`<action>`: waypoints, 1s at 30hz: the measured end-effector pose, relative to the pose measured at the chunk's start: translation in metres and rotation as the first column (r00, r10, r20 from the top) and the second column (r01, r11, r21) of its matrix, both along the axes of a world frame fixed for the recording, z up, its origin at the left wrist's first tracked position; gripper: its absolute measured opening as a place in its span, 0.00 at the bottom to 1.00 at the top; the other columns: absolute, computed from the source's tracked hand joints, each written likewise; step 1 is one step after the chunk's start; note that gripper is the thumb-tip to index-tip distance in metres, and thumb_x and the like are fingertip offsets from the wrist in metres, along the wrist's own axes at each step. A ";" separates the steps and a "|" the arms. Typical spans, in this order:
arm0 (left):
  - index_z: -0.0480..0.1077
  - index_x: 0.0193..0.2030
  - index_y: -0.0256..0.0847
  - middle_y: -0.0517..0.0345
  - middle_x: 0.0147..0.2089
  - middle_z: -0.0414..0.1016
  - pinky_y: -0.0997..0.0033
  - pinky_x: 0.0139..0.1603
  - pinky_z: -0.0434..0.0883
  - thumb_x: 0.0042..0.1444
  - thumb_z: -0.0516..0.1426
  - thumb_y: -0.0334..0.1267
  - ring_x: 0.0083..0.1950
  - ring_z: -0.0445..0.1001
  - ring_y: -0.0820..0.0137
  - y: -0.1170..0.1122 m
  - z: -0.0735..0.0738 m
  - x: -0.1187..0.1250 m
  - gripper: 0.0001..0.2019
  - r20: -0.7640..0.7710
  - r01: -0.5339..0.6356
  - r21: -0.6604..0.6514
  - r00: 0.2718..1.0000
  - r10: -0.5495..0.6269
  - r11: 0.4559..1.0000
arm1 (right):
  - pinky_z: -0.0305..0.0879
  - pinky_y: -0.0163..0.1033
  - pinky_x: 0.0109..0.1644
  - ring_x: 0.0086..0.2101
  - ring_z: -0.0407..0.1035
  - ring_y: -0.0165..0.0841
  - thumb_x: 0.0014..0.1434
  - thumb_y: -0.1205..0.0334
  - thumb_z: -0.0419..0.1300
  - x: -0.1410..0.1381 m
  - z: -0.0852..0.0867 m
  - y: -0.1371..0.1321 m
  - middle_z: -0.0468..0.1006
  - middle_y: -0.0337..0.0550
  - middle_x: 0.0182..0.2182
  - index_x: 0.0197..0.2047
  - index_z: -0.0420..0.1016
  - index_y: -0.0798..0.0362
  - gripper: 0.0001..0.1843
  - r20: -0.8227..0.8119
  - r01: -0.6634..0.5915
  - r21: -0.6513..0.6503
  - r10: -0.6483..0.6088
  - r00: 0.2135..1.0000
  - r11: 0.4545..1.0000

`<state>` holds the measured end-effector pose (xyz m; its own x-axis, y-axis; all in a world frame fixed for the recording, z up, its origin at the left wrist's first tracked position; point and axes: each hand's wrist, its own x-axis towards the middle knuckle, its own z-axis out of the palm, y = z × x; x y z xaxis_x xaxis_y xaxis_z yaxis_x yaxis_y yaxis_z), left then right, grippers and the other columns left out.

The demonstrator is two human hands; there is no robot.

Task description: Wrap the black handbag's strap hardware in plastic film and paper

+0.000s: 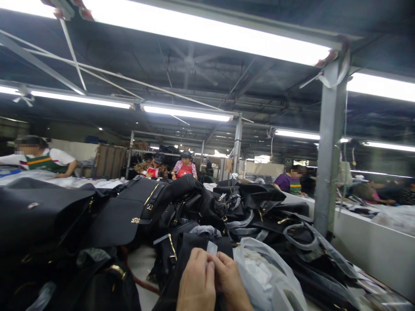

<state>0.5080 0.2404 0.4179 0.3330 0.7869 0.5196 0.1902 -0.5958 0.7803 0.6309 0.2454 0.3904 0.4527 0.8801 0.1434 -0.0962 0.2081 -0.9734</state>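
Observation:
Low in the middle of the head view, my left hand (196, 280) and my right hand (229, 278) meet fingertip to fingertip. Both are closed in a pinch on a small pale translucent strip (212, 247) that sticks up above the fingers. A black bag (191, 242) lies right behind and beneath them, partly hidden by the hands. Close beside my right hand stands an open white plastic bag (275, 268) with small white pieces inside.
Black bags with gold zips and clasps (119, 211) are heaped across the table, some handles wrapped in clear plastic (300, 237). A grey metal post (327, 151) rises at the right beside a white partition (372, 242). Several co-workers (184, 168) sit or stand farther back.

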 end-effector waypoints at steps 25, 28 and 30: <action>0.69 0.35 0.38 0.58 0.26 0.75 0.74 0.27 0.66 0.49 0.61 0.48 0.26 0.72 0.70 0.034 -0.025 0.022 0.15 0.298 0.228 -0.366 0.947 -0.118 0.902 | 0.48 0.34 0.23 0.19 0.55 0.25 0.42 0.45 0.70 0.028 0.004 -0.004 0.63 0.31 0.14 0.16 0.67 0.52 0.23 0.320 0.023 0.003 -0.023 0.947 1.000; 0.69 0.34 0.38 0.59 0.23 0.74 0.76 0.23 0.61 0.48 0.61 0.46 0.22 0.69 0.72 0.037 -0.024 0.021 0.14 0.283 0.214 -0.398 0.954 -0.103 0.892 | 0.48 0.33 0.22 0.19 0.54 0.25 0.41 0.45 0.71 0.026 0.004 -0.006 0.64 0.30 0.15 0.22 0.72 0.52 0.20 0.259 0.002 -0.020 0.003 0.966 1.000; 0.70 0.33 0.37 0.58 0.22 0.73 0.77 0.22 0.59 0.47 0.60 0.46 0.22 0.68 0.73 0.038 -0.023 0.021 0.13 0.280 0.212 -0.412 0.955 -0.099 0.886 | 0.44 0.32 0.20 0.17 0.51 0.23 0.41 0.42 0.70 0.023 0.005 -0.008 0.61 0.29 0.14 0.25 0.73 0.53 0.22 0.203 -0.032 -0.062 0.044 0.978 0.998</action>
<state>0.5294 0.2782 0.3948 0.3772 0.8996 0.2199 -0.1069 -0.1936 0.9752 0.6541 0.2371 0.3950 0.3852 0.9055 0.1779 0.0992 0.1511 -0.9835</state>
